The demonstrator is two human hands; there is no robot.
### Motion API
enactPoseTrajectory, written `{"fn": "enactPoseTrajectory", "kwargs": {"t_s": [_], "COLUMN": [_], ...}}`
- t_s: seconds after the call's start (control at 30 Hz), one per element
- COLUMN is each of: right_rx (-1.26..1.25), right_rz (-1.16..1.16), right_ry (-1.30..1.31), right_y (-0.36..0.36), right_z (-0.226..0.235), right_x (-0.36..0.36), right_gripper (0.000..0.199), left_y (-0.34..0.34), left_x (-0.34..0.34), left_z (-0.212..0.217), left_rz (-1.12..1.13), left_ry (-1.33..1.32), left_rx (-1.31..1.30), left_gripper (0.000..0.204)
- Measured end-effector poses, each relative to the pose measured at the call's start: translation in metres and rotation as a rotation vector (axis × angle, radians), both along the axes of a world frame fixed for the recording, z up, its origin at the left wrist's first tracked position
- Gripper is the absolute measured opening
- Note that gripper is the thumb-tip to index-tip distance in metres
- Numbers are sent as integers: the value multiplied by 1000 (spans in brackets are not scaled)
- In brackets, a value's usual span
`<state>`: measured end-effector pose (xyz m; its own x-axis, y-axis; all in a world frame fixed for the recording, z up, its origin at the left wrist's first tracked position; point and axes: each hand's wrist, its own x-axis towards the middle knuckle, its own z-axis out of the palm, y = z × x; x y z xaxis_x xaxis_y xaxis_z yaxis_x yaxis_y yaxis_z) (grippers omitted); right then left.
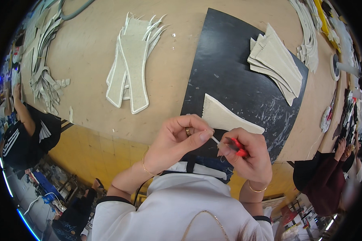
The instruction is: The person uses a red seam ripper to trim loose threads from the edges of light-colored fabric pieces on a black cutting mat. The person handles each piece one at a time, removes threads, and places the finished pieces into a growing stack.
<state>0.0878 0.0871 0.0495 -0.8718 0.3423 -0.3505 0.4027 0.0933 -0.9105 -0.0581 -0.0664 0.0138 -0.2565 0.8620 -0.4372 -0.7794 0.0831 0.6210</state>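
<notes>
My left hand (175,142) pinches one end of a thin white strip (215,139) between thumb and fingertips. Curled in my right hand (253,158) is a small cutting tool with red handles (240,148), probably thread snips; its dark blades lie close to the strip. The strip's other end runs to the right fingertips. Just beyond both hands, a single beige fabric piece (227,116) with a curved edge lies on a black mat (225,52). Farther right on the mat rests a fanned stack of similar beige pieces (275,66).
White-edged beige pieces (134,72) overlap on the wooden table (88,80), left of the mat. Bundles of pale strips hang together at far left (44,80) and upper right (307,44). A white roll (334,66) stands near the right edge. Other people work at both sides.
</notes>
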Motion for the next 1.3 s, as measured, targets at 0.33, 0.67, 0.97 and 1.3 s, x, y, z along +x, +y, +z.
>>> {"fn": "enactPoseTrajectory", "kwargs": {"t_s": [0.33,0.67,0.97,1.3], "right_rx": [353,410,419,503], "right_rz": [-180,-106,-109,-104], "right_ry": [-326,-481,-538,-525], "right_y": [-4,9,8,3], "right_z": [-8,-11,-10,-12], "right_x": [-40,-54,-57,-57], "right_gripper": [17,19,19,19], "left_y": [31,39,38,38], "left_x": [-5,-10,-12,-12], "left_z": [-28,-49,-49,-47], "left_rz": [268,351,337,312], "left_ry": [1364,1226,1305,1336], "left_rx": [-325,-324,-320,-401], "left_gripper": [14,16,18,30]}}
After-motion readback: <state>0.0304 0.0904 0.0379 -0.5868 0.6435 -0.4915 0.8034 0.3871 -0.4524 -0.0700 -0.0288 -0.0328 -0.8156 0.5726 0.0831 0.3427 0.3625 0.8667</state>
